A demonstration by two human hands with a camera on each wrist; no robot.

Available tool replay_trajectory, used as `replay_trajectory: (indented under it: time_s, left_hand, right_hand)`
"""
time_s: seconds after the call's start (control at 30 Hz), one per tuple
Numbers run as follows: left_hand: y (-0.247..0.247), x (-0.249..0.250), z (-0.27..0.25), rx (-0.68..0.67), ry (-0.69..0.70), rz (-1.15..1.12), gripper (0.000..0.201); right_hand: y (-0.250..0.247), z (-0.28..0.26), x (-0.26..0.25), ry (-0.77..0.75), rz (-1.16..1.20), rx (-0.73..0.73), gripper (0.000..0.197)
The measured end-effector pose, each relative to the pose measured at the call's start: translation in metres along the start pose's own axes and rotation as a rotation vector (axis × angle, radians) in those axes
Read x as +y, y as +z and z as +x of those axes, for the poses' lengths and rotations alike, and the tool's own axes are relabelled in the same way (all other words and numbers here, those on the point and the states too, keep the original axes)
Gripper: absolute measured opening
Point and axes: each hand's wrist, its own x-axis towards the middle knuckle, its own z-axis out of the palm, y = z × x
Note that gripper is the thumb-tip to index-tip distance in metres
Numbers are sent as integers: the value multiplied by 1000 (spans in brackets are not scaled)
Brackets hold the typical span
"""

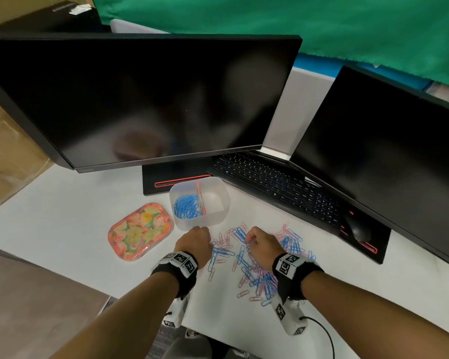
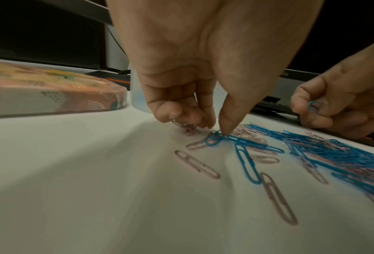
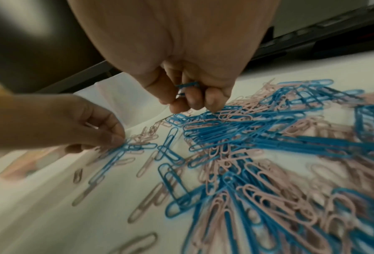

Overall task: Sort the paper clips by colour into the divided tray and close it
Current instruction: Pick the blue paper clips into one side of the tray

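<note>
Paper clips (image 1: 254, 265), blue and pink, lie mixed in a loose heap on the white desk (image 1: 62, 216) in the head view. Behind the heap stands the clear tray (image 1: 222, 200). An orange wall (image 1: 200, 196) splits it in two. The left part holds a pile of blue clips (image 1: 187, 207). The right part looks bare. A lid with flowers (image 1: 140, 230) lies flat on the desk just left of the tray. The left hand (image 1: 195, 244) is down at the left edge of the heap, and the right hand (image 1: 262, 246) is down on its middle. Both hands are curled. Two dark screens (image 1: 140, 99), a black keyboard (image 1: 275, 187) and a black mouse (image 1: 358, 226) sit behind. A green cloth (image 1: 296, 24) hangs at the back.

From the left wrist, the left hand (image 2: 194, 72) points down. Its fingertips (image 2: 226, 128) press on a bunch of blue clips on the desk, and small pink clips sit under its curled fingers. The lid (image 2: 51, 92) is near on the left. The right hand (image 2: 338, 104) pinches one blue clip (image 2: 314, 106).

From the right wrist, the right hand (image 3: 181, 65) holds a blue clip (image 3: 187, 86) tight in its bent fingers, just over the heap (image 3: 258, 154). The left hand (image 3: 73, 123) pinches at blue clips on the desk.
</note>
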Motion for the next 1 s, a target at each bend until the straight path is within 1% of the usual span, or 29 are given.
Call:
replay_trajectory:
  time_s: [0.07,0.13,0.3,0.4,0.47,0.53,0.63,0.7,0.77,0.87,0.93,1.0]
  left_hand:
    - [0,-1,-1,1,3,-7,20]
    - [0,0,-1,-5,7,21,18]
    - [-1,0,-3,-26,14,66,17]
    - [-1,-3,-5,13,31,42,14]
    - [-1,-5,-6,45,53,23,13]
    - [-3,-4,-9,65,82,4,13]
    - [-8,-2,-11,70,110,-47,9]
    - [-11,-1,-13,64,106,-104,7]
    - [-13,1,-14,60,88,-172,14]
    - [-12,2,-14,41,101,-233,33]
    - [-10,1,-13,37,125,-233,36]
    - [-9,0,-12,36,117,-260,35]
  right_hand:
    - [3,-3,-4,-45,-76,-37,16]
    - [8,-5,-6,-97,-183,-62,23]
    - [18,-9,-6,-152,-366,-7,35]
    - [19,-7,0,-242,-462,-8,45]
    - [17,-5,4,-297,-520,-22,45]
    - [17,-2,8,-332,-572,-38,39]
    - [16,2,9,-362,-604,-42,26]
    - [15,2,7,-362,-603,-53,23]
    - [14,2,5,-344,-594,-64,21]
    - [12,-1,4,-326,-559,-71,20]
    - [11,-3,5,-337,-529,-72,23]
    - [11,-2,7,-359,-509,-85,27]
